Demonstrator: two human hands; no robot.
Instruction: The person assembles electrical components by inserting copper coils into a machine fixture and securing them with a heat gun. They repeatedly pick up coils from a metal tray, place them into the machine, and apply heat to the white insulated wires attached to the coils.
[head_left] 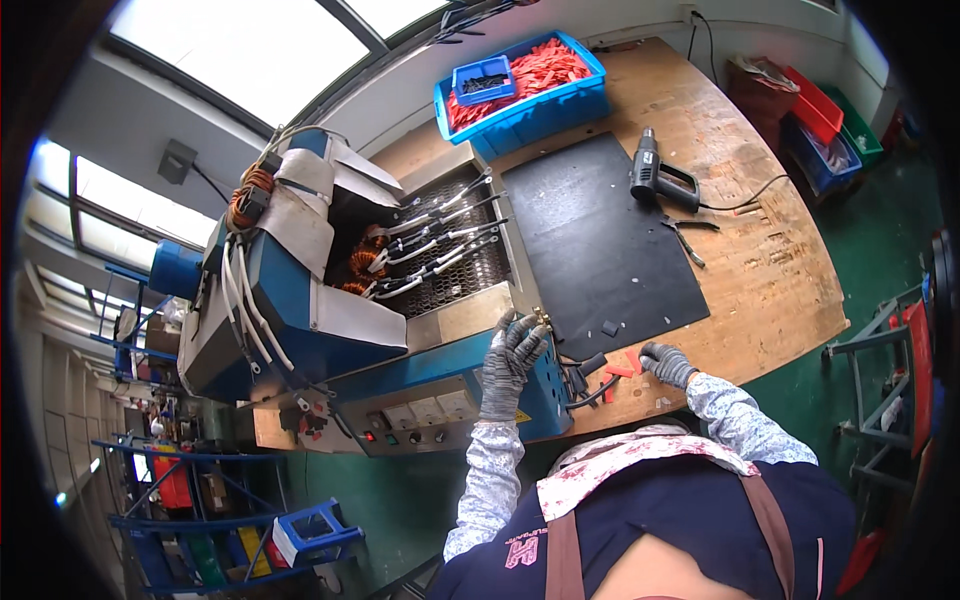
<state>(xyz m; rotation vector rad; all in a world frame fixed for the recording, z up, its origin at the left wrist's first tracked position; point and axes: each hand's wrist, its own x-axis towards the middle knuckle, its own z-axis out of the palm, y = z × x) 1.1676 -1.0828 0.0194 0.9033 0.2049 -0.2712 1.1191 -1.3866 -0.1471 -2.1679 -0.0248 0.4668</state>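
Note:
My left hand (pixel 510 365), in a grey striped glove, is raised over the near right corner of a blue heat-shrink oven-like machine (pixel 450 360). Its fingers are spread, and I see nothing held in it. My right hand (pixel 668 365), gloved alike, is curled at the bench's near edge beside several flat red pieces (pixel 622 364). Whether its fingertips pinch one is unclear. White cables with metal lugs (pixel 440 215) and copper-wound coils (pixel 365 262) lie on the machine's mesh conveyor (pixel 470 262).
A black mat (pixel 600 240) covers part of the wooden bench (pixel 790 270). A heat gun (pixel 660 180) and pliers (pixel 688 240) lie at its right. Behind stands a blue bin (pixel 530 110) of red pieces, holding a small blue tray (pixel 483 80). More cables hang over the machine's left side.

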